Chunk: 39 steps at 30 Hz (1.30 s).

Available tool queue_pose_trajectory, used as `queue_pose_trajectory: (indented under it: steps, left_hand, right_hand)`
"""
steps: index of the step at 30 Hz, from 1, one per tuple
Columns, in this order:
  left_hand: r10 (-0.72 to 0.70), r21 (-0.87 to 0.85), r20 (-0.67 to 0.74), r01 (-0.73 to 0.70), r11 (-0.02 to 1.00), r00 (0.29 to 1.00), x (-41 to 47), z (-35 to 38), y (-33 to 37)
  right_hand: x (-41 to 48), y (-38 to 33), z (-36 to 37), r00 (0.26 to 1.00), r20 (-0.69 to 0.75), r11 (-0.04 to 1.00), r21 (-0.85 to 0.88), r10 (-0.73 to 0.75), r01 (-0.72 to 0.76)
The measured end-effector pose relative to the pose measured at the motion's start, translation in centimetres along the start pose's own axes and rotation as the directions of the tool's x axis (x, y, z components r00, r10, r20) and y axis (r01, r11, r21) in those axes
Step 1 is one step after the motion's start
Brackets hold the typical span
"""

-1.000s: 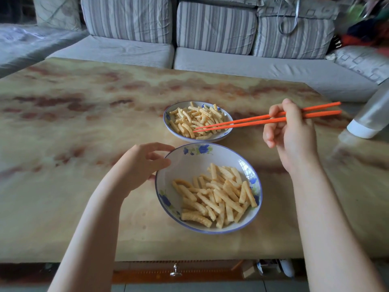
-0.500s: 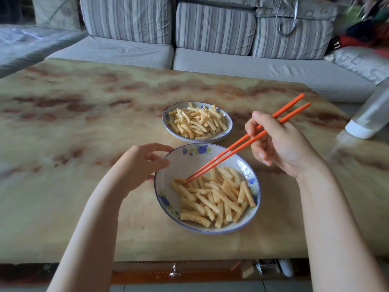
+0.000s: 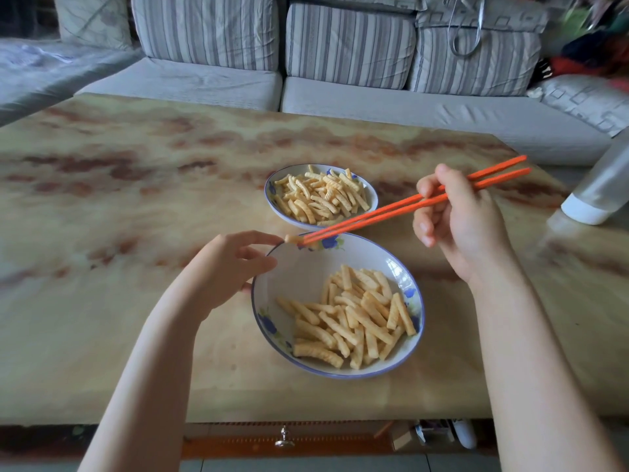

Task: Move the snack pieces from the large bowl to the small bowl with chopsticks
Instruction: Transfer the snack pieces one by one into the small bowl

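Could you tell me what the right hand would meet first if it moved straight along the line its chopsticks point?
Probably the left hand: its forefinger lies beyond the snack piece pinched in the chopsticks, by the large bowl. Depth is unclear, so the right hand might pass above it.

This is a home living room. A grey striped fabric sofa (image 3: 211,80) with plump back cushions (image 3: 350,42) and a patterned grey throw pillow (image 3: 585,100) runs along the far side of a low marble-patterned beige table (image 3: 136,199) with a metal drawer knob (image 3: 284,439). A large white ceramic bowl with blue flowers (image 3: 262,321) holds snacks.
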State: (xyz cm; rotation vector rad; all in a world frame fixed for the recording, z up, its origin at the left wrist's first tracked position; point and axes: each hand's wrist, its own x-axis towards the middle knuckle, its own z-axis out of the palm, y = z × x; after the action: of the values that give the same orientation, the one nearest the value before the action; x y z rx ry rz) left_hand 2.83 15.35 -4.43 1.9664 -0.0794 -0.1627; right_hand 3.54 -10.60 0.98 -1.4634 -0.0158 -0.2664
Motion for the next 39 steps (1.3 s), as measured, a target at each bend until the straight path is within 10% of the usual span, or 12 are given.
queue_pose_trajectory:
  steps: [7, 23, 39]
  left_hand:
    - [0.0, 0.007, -0.01, 0.0, 1.0, 1.0, 0.0, 0.0, 0.1]
    - [0.004, 0.014, -0.009, -0.004, 1.0, 1.0, 0.2, 0.0, -0.1]
    - [0.011, 0.027, -0.005, -0.011, 1.0, 1.0, 0.0, 0.1, 0.0]
  right_hand:
    - [0.8, 1.3, 1.1, 0.959, -0.263, 0.992, 0.04, -0.105, 0.119]
    - [1.2, 2.7, 2.2, 0.957, -0.229, 0.984, -0.032, -0.18, 0.177]
    - [-1.4, -1.0, 0.6, 0.955, 0.289, 0.986, -0.168, 0.062, -0.014]
